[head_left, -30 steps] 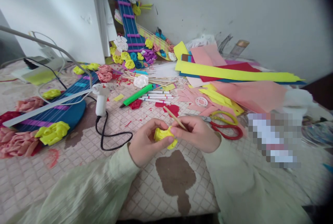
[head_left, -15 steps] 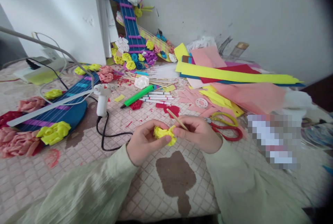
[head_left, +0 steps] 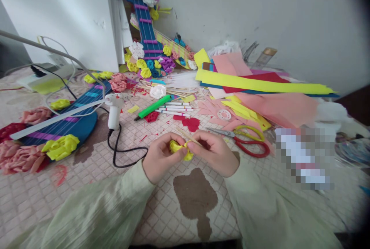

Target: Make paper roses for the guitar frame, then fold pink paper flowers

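Note:
Both hands meet low in the middle of the view over a quilted beige surface. My left hand (head_left: pixel 160 157) pinches a small yellow paper flower (head_left: pixel 179 148) between thumb and fingers. My right hand (head_left: pixel 216 152) is closed on the flower's other side and also grips a thin wooden stick (head_left: pixel 187 136), which now lies low and points up-left. Red-and-yellow scissors (head_left: pixel 248 140) lie just right of my right hand.
A white glue gun (head_left: pixel 114 106) with a black cord stands to the left. A blue paper guitar (head_left: pixel 58 125) with flowers lies far left; another (head_left: pixel 147 29) leans on the wall. Markers (head_left: pixel 173 106), sticks and coloured paper sheets (head_left: pixel 260 83) crowd the back and right.
The stick in my right hand has tipped down flatter toward the flower. Both hands have closed in tighter around the yellow flower and shifted slightly up.

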`<state>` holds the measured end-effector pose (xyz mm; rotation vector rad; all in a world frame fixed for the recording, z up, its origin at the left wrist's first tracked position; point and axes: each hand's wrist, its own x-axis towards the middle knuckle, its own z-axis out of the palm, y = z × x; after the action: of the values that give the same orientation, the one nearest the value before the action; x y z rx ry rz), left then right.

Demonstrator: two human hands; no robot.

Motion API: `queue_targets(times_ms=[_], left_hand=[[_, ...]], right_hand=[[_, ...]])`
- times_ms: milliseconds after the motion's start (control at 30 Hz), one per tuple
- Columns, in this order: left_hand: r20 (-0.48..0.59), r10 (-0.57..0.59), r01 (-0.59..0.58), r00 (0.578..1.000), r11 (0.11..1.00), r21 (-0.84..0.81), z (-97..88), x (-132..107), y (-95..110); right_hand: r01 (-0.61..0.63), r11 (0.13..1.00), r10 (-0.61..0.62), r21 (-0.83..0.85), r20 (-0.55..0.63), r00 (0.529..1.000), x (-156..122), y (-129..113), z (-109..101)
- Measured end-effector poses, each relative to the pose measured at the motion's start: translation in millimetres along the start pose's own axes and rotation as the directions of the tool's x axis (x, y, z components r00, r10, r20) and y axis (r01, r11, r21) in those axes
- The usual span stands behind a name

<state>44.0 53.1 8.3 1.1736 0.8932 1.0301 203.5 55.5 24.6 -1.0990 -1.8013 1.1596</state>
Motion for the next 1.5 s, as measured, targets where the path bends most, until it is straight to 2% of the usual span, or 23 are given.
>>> queue_targets(times_ms=[233,400,500,700,967,1100,1233,1400,1500], left_hand=[[0.008,0.068,-0.069,0.998,0.997,0.035,0.1,0,-1],[0.033,0.073,-0.076,0.997,0.989,0.126,0.0,-2,-2],[0.037,0.043,-0.049,0.998,0.987,0.152,0.9,-2,-1],[0.053,-0.020,0.015,0.998,0.994,0.105,0.6,0,1],[0.080,-0.094,0.087,0.992,0.992,0.091,-0.9,0,1],[0.077,-0.109,0.107,0.991,0.994,0.023,-0.4,1,-1],[0.023,-0.130,0.131,0.991,0.987,-0.088,-1.1,2,-5],[-0.024,-0.188,0.179,0.982,0.962,-0.207,-1.3,2,-7],[-0.049,-0.200,0.183,0.979,0.954,-0.237,-1.6,3,-8]], right_hand=[[0.016,1.000,-0.016,0.025,0.005,1.000,2,3,-1],[0.001,0.998,-0.002,-0.058,-0.022,1.000,2,4,-2],[-0.001,0.995,-0.001,-0.095,-0.029,1.000,2,3,-1],[0.051,0.995,-0.045,-0.084,0.076,0.996,3,3,-6],[0.076,0.966,-0.065,-0.247,0.053,0.997,2,5,-4],[0.085,0.960,-0.072,-0.268,0.055,0.996,1,5,-4],[0.068,0.958,-0.055,-0.278,0.054,0.997,1,4,-5],[0.054,0.970,-0.062,-0.237,-0.025,0.998,-1,1,-14],[0.096,0.935,-0.108,-0.341,-0.017,0.994,-2,2,-21]])
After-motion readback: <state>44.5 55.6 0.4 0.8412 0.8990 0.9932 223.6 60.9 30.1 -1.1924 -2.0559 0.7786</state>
